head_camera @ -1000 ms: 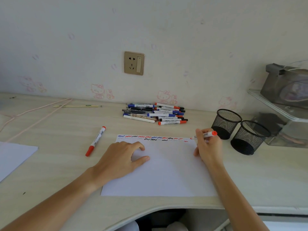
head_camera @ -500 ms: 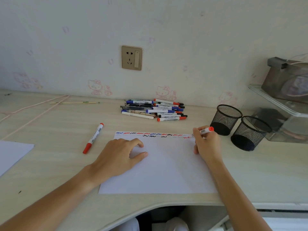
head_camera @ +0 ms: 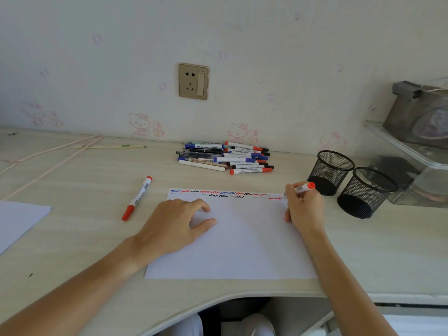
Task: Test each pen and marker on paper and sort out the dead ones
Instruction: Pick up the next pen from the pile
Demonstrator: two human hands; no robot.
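Only two mesh cups (head_camera: pixel 331 171), upright.

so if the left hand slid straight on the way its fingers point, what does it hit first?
The left hand lies flat on the paper, fingers pointing forward and right. Straight on comes bare paper, then the row of test squiggles at its top edge, and probably the pile of pens beyond, though depth is hard to judge.

Marker (head_camera: pixel 301 188) barrel mostly hidden inside right hand (head_camera: pixel 305 209).
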